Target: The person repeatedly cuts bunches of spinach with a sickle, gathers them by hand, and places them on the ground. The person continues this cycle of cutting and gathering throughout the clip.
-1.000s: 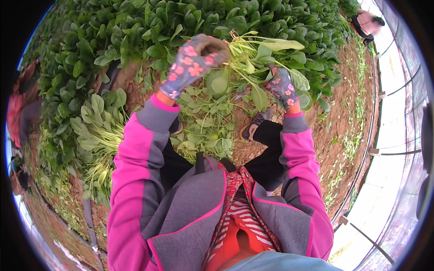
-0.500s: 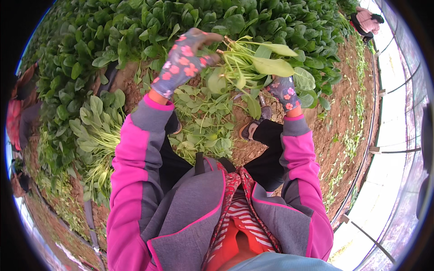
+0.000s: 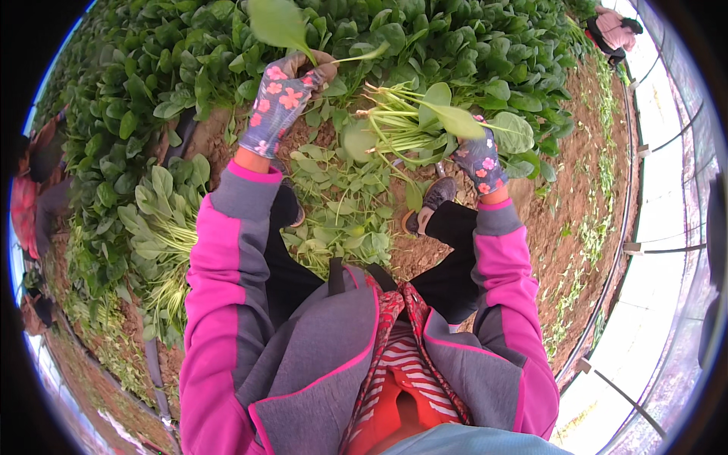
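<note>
My left hand [image 3: 282, 97], in a grey glove with pink flowers, is raised over the plants and pinches a single green leaf [image 3: 277, 21] by its stalk. My right hand [image 3: 479, 161], in the same kind of glove, grips a bunch of leafy greens [image 3: 415, 121] with pale stalks pointing left and broad leaves spreading out. Both arms wear pink and grey sleeves. Below the hands lies a heap of loose cut leaves [image 3: 343, 211] on the soil between my shoes.
A dense bed of growing greens [image 3: 425, 38] fills the top. A row of picked bunches [image 3: 159, 227] lies on my left. Bare brown soil [image 3: 576, 189] runs along the right, beside a greenhouse wall. Another person [image 3: 611, 27] crouches at the far top right.
My left hand has lifted away from the bunch, up and to the left, taking one leaf with it. The right hand keeps the bunch and has shifted slightly right.
</note>
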A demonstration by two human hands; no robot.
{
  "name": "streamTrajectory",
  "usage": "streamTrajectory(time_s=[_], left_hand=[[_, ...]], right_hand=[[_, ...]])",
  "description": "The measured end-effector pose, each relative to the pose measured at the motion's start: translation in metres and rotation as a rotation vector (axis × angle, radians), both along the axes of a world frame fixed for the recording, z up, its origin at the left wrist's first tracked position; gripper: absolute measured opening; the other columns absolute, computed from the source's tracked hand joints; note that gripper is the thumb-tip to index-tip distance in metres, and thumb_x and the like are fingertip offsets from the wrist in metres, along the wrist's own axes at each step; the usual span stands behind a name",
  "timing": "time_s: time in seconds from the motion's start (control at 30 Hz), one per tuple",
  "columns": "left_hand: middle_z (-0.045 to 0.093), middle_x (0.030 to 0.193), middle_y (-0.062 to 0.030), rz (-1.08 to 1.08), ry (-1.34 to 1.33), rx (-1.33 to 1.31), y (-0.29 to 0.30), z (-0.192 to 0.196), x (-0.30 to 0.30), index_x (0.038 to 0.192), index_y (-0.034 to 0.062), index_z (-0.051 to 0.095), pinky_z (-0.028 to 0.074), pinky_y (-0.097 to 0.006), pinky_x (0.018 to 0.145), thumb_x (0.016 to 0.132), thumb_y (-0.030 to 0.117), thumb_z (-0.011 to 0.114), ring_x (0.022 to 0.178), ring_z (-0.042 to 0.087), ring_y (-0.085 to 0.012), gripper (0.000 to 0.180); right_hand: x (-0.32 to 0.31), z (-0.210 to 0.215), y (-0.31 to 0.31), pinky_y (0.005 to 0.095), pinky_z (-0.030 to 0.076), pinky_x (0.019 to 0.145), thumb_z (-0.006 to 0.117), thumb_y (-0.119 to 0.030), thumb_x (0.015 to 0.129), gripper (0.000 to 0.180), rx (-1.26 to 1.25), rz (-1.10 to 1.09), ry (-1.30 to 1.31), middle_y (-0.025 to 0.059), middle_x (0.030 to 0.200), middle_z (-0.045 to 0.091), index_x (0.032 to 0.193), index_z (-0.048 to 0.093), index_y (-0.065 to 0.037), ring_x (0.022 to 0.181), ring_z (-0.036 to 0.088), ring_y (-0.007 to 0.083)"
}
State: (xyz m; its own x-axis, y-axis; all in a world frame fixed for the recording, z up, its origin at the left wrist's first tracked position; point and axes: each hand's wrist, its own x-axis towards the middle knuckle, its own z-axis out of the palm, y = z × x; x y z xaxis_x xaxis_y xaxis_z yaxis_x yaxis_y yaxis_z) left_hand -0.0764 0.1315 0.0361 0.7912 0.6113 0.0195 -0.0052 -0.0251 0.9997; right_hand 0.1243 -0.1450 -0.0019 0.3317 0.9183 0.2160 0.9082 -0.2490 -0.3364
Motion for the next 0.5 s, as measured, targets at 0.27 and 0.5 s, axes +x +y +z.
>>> streamTrajectory(time_s=[0.27, 0.5], left_hand=[[0.062, 0.086, -0.0091, -0.310, -0.077, 0.674, -0.030, -0.012, 0.017, 0.096, 0.0039, 0.066, 0.047, -0.029, 0.069, 0.078, 0.027, 0.073, 0.082, 0.061, -0.0159, 0.030], [0.065, 0.078, -0.0097, -0.045, -0.002, 0.525, 0.000, -0.017, 0.007, 0.094, 0.0038, 0.066, 0.048, -0.032, 0.065, 0.080, 0.030, 0.070, 0.070, 0.062, -0.0227, 0.030]], right_hand=[[-0.010, -0.001, -0.003, 0.0427, 0.035, 0.102, 0.063, -0.015, 0.073, 0.046, -0.145, 0.060, -0.338, 0.0105, 0.121, 0.054, 0.118, 0.056, -0.008, 0.114, 0.051, 0.0280], [0.003, -0.010, -0.015, 0.0413, 0.041, 0.093, 0.071, -0.019, 0.067, 0.049, -0.031, 0.061, -0.319, 0.0123, 0.114, 0.058, 0.112, 0.058, -0.006, 0.106, 0.055, 0.0306]])
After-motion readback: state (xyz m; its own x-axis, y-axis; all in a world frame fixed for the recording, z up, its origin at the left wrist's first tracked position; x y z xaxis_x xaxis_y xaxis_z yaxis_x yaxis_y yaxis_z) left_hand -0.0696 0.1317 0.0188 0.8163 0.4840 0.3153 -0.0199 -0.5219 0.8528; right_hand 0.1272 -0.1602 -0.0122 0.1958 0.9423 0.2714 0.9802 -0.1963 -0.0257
